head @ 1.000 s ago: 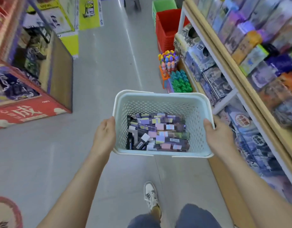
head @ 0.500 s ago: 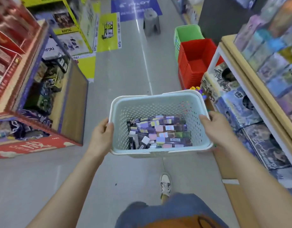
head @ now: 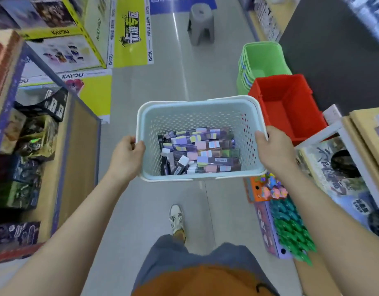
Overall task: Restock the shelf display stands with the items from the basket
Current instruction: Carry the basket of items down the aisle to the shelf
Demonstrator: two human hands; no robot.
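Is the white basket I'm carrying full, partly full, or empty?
Partly full: boxed items cover the bottom of the basket; its walls above are bare.

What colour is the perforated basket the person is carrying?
The basket is pale mint-blue with a whiter rim, shown best in the head view.

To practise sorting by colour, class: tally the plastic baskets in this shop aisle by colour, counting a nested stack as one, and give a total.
pale blue basket, gripped by the left hand and right hand: 1
red basket: 1
green basket stack: 1
Total: 3
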